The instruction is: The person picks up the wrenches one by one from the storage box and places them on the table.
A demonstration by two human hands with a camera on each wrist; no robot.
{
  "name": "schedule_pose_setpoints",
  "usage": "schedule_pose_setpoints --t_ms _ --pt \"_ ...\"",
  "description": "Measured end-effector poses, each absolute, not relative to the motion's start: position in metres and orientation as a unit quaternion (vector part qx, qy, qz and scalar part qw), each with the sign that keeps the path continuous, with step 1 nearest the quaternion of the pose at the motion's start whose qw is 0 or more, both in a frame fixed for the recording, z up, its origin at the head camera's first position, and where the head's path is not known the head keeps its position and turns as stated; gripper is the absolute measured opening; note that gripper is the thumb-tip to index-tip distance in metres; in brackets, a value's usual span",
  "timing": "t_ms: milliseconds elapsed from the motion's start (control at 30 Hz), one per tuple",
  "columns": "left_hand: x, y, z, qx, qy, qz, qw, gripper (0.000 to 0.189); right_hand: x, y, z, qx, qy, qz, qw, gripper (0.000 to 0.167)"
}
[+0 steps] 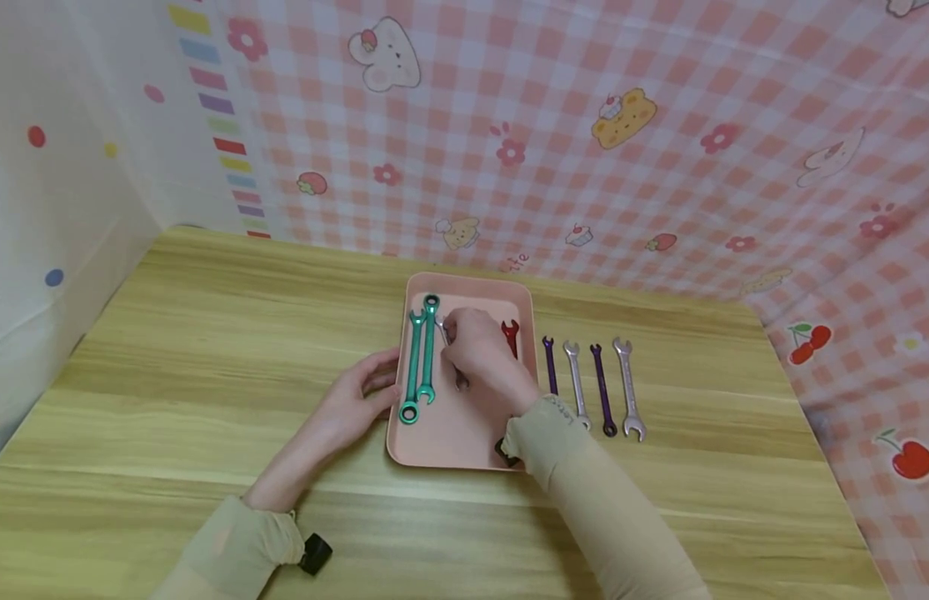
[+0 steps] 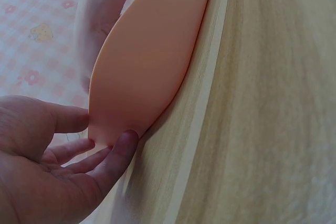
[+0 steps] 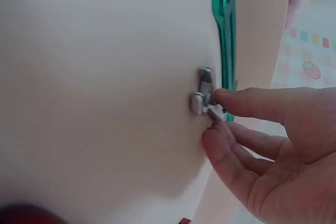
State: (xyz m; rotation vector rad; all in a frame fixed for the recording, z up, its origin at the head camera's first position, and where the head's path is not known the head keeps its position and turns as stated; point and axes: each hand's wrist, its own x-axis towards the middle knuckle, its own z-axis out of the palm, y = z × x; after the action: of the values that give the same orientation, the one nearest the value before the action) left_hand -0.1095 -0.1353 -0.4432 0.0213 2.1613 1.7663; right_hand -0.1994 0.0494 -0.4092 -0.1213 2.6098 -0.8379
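A pink rectangular tray (image 1: 457,442) lies on the table with two green combination wrenches (image 1: 428,358) side by side along its left. My right hand (image 1: 482,346) is over the tray and pinches a silver wrench (image 1: 462,383) between thumb and fingers; the hand covers its middle. In the right wrist view, the open end of the silver wrench (image 3: 198,103) sticks out past the fingertips, close to the tray floor. A red wrench (image 1: 511,331) lies at the tray's right, partly hidden by my hand. My left hand (image 1: 352,400) touches the tray's outer left wall (image 2: 152,51) with extended fingers.
Right of the tray, two purple wrenches (image 1: 601,387) and two silver wrenches (image 1: 626,387) alternate in a row on the wooden table (image 1: 247,333). My right sleeve partly covers the nearest ones. A pink checked cloth (image 1: 546,192) hangs behind the table.
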Motion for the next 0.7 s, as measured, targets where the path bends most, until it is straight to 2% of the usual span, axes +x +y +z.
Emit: schedule_pose_setpoints --t_ms 100,333,700 --pt "-0.109 -0.136 -0.443 0.005 0.760 0.625 0.175 0.057 -0.199 0.050 -0.413 -0.032 0.926 -0.324 0.191 0.007" --pt "-0.109 -0.137 -0.444 0.010 0.761 0.625 0.173 0.057 -0.199 0.052 -0.419 -0.003 0.907 -0.377 0.188 0.031" --pt "-0.109 -0.135 -0.443 0.009 0.764 0.621 0.172 0.057 -0.204 0.053 -0.423 0.022 0.902 -0.394 0.177 0.028"
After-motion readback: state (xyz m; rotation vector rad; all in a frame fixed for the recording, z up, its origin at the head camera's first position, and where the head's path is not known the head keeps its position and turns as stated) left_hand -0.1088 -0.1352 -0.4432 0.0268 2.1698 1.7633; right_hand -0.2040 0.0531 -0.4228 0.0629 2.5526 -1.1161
